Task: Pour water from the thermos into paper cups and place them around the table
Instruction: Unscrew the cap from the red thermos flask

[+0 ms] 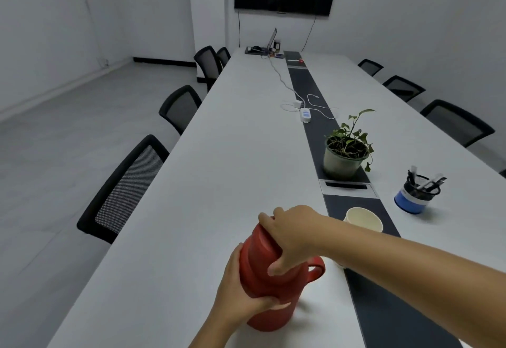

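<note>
A red thermos (pixel 262 279) with a side handle stands on the long white table (pixel 232 169) near its front end. My left hand (pixel 235 293) grips the thermos body from the left. My right hand (pixel 290 235) reaches over from the right and its fingers curl round the red lid on top. Just behind my right forearm a white paper cup (pixel 362 219) stands upright on the dark centre strip; its lower part is hidden by the arm.
A potted plant (pixel 346 156) and a blue pen holder (pixel 417 194) stand to the right. A power strip (pixel 305 114) with cables lies mid-table and a laptop (pixel 271 42) sits at the far end. Black mesh chairs (pixel 128 186) line both sides.
</note>
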A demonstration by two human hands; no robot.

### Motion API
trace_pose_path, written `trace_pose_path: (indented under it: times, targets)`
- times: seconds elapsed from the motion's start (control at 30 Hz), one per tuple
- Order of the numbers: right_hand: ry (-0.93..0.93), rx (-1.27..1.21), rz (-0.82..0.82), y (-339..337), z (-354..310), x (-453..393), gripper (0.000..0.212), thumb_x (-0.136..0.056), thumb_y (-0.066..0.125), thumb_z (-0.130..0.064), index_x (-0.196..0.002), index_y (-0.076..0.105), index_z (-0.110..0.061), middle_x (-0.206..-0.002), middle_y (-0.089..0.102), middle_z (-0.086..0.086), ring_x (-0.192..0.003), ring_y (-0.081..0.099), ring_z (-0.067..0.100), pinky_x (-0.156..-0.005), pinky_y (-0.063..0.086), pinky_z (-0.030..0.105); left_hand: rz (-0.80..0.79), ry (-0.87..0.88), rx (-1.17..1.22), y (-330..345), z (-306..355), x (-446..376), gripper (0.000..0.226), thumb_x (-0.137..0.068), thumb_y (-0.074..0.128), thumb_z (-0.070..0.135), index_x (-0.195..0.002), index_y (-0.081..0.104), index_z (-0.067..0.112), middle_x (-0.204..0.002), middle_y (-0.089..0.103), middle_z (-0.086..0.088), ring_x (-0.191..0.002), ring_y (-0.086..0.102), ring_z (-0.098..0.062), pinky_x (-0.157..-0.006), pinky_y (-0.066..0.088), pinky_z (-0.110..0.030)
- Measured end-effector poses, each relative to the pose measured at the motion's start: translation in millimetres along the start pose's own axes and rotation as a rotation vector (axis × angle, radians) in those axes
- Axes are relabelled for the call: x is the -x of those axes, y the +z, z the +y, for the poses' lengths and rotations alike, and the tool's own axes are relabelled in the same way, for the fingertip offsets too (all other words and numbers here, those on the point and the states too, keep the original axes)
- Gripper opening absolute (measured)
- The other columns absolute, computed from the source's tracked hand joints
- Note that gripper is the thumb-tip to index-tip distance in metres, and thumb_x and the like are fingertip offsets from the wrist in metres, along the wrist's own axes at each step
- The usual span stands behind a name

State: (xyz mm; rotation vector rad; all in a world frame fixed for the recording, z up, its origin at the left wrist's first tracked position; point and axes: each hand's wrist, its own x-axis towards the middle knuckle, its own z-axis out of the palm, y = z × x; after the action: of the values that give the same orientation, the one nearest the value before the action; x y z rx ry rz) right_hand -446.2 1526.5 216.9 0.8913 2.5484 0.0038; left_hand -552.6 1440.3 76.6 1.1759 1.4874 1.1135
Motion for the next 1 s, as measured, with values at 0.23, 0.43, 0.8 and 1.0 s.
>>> trace_pose_path:
  times: [0.23,0.43,0.8,1.0]
  targets:
    - [-0.021,-0.051,-0.017,2,3,4,0.084,-0.071,0.058,-0.063,-0.137,0.017,-0.032,-0.145,0.023,0.009,-0.118,0.041,0.035,-0.09,0.037,0.044,0.02,0.0,0.009,1,2,3,0.096,-0.028,0.078,0.036,-0.112,0.035,0.051,-0.122,0.049,0.022,-0.109,0.049,0.009,-0.08,0.047,-0.013]
    - [-0.201,-0.061,-0.045,0,13,8,0.076,-0.07,0.067,-0.028,-0.133,0.026,-0.035,-0.143,0.023,0.006,-0.126,0.027,0.029,-0.092,0.037,0.043,0.028,-0.013,-0.007,3,5,4,0.11,-0.028,0.079,0.036,-0.128,0.034,0.033,-0.128,0.05,0.008,-0.116,0.05,-0.01,-0.096,0.047,-0.033]
    - [-0.267,0.139,0.004,-3,10,5,0.082,-0.068,0.07,-0.018,-0.135,0.023,-0.029,-0.135,0.028,0.011,-0.107,0.043,0.036,-0.072,0.044,0.038,0.022,-0.032,-0.063,4,3,2,0.12,-0.026,0.077,0.038,-0.133,0.022,0.038,-0.134,0.038,0.015,-0.122,0.041,-0.006,-0.089,0.042,-0.016]
    - [0.007,-0.156,-0.012,9,11,11,0.091,-0.067,0.059,-0.065,-0.138,0.011,-0.033,-0.14,0.03,0.01,-0.103,0.047,0.029,-0.078,0.037,0.034,-0.009,-0.012,0.006,2,3,4,0.101,-0.03,0.079,0.032,-0.119,0.034,0.045,-0.125,0.049,0.017,-0.11,0.051,0.005,-0.081,0.047,-0.013]
